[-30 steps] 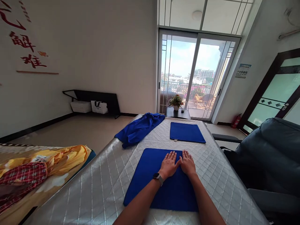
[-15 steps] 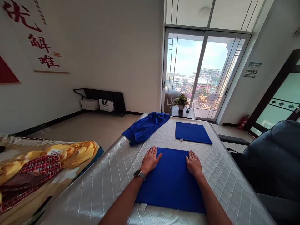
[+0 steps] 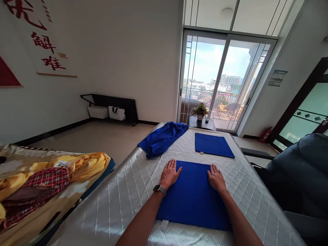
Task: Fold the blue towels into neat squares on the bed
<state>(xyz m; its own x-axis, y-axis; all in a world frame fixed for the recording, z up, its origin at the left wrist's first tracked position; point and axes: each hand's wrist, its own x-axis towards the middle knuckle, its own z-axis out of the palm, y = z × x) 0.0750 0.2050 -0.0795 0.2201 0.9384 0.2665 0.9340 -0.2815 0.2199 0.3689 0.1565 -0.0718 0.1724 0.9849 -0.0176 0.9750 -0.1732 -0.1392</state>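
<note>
On the silver quilted cover (image 3: 123,191), head view: near blue cloth (image 3: 193,198) lies flat, roughly rectangular, smooth matte fabric. Left hand (image 3: 169,175) and right hand (image 3: 217,178) apart, fingers extended, palms down at its far corners, nothing gripped. Palms and whatever is directly under them hidden; right forearm covers part of the cloth's right edge. Forearms cut off at bottom of frame. White tag (image 3: 164,225) at the near left edge, print unreadable. Watch (image 3: 159,188) on left wrist, dark square face.

Far blue cloth (image 3: 214,145) flat, four-sided, small tag, well apart from both hands. Crumpled blue cloth (image 3: 162,139) to its left, folds hide its shape. Cover has stitched diamond pattern, shiny; near end out of frame. Left: yellow cloth (image 3: 89,165) rumpled, red checked cloth (image 3: 48,179) partly cut off. Dark padded chair (image 3: 304,171) cropped at right, details lost in shadow. Wall scroll (image 3: 48,51) cut at top.
</note>
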